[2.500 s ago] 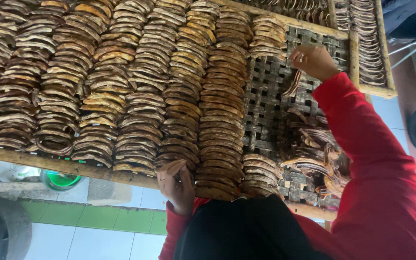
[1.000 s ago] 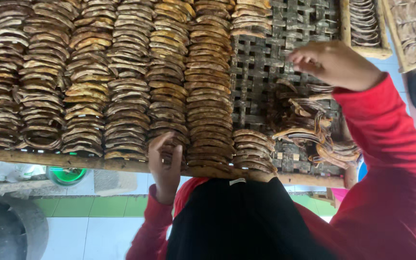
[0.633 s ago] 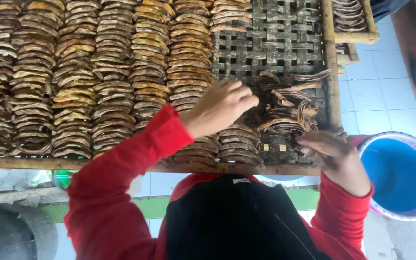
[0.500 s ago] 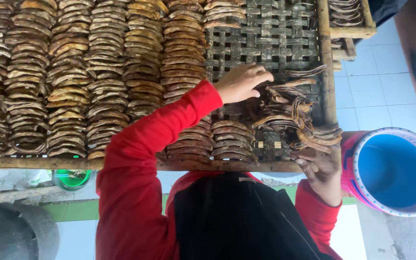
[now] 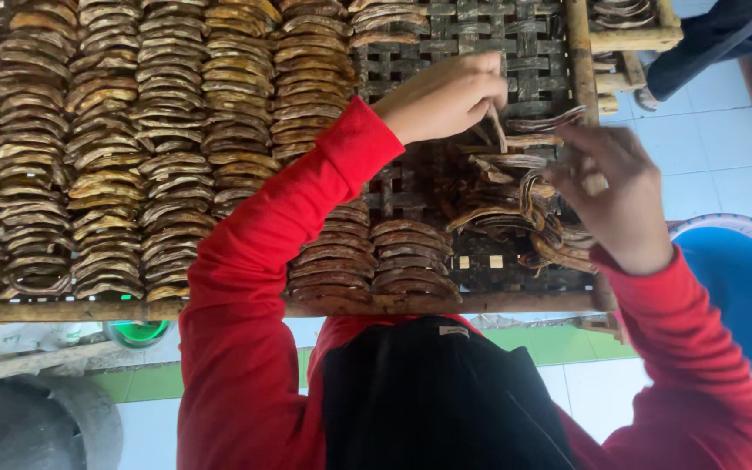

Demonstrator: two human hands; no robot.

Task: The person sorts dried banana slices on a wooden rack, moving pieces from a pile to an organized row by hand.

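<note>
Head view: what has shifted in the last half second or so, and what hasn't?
The left hand has gone a little further up the woven tray and now pinches one brown strip. The right hand has risen from the tray's near edge onto the loose pile of strips. The stacked rows of slices and the blue tub are unchanged.

right hand (image 5: 624, 196) is motion-blurred, fingers hard to separate; can't tell what it grips. left hand (image 5: 446, 96) fingertips hidden among the loose curved slices (image 5: 515, 204). woven tray (image 5: 472, 261) cut off by the top and left edges. blue bucket (image 5: 741, 278) cut by the right edge. a person's dark sleeve (image 5: 715, 35) top right, rest out of frame.
</note>
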